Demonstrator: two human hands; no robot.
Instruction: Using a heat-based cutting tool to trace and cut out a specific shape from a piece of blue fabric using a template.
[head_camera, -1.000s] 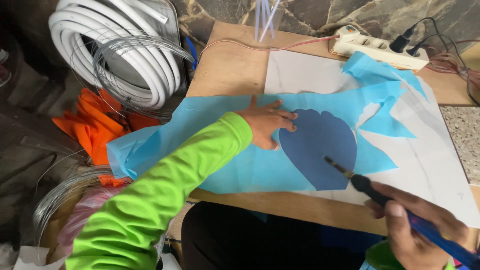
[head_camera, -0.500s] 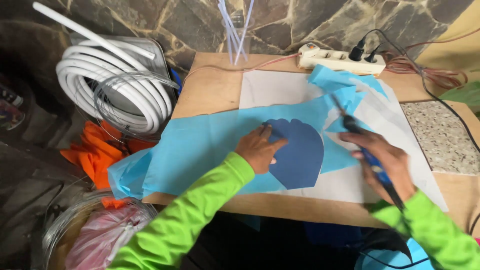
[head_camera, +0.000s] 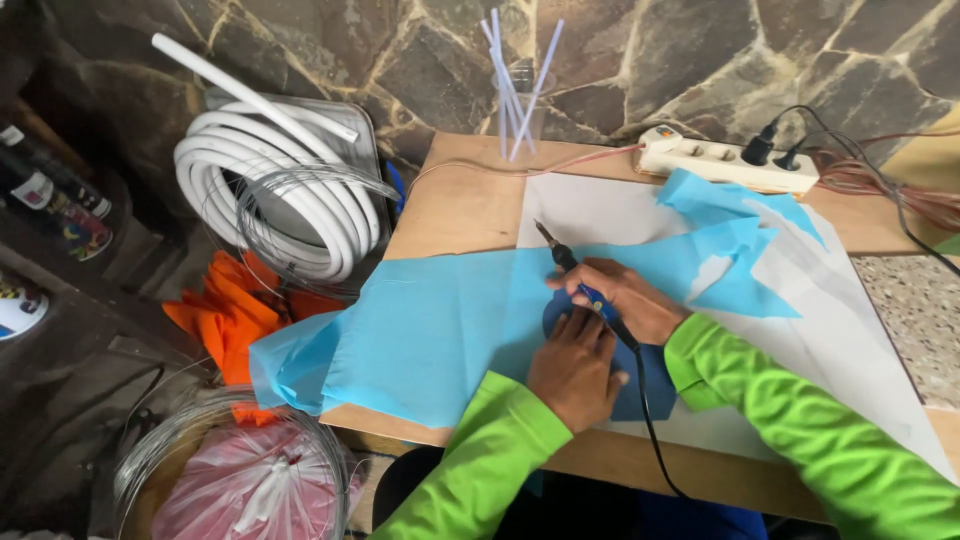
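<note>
Nearest the camera, the left hand (head_camera: 578, 368) lies flat, fingers spread, on a dark blue shape (head_camera: 640, 372) that sits under a thin light blue sheet (head_camera: 440, 330); it grips nothing, it only presses down. Just beyond it, touching at the knuckles, the right hand (head_camera: 628, 300) has its fingers wrapped round a corded tool (head_camera: 580, 278) with a blue handle, its thin metal tip slanting away to meet the sheet's far edge. The cord (head_camera: 650, 430) runs back between the two green sleeves and off the near edge of the surface (head_camera: 460, 205).

The sheet looks very light, soft and limp: it drapes and crumples over the left edge of the surface, and cut scraps of it (head_camera: 730, 215) lie curled further right on a white sheet (head_camera: 850, 300). Something this thin would likely tear or skid if pulled, so a flat palm close to the tool's tip seems the safest hold, not a pinch at an edge.

Left of the surface, going away, are a wire coil round a pink bag (head_camera: 240, 480), orange cloth (head_camera: 230, 320) and a coiled white hose (head_camera: 270, 200). At the far edge stand a cup of straws (head_camera: 520, 110) and a power strip (head_camera: 725, 160) by the stone wall
</note>
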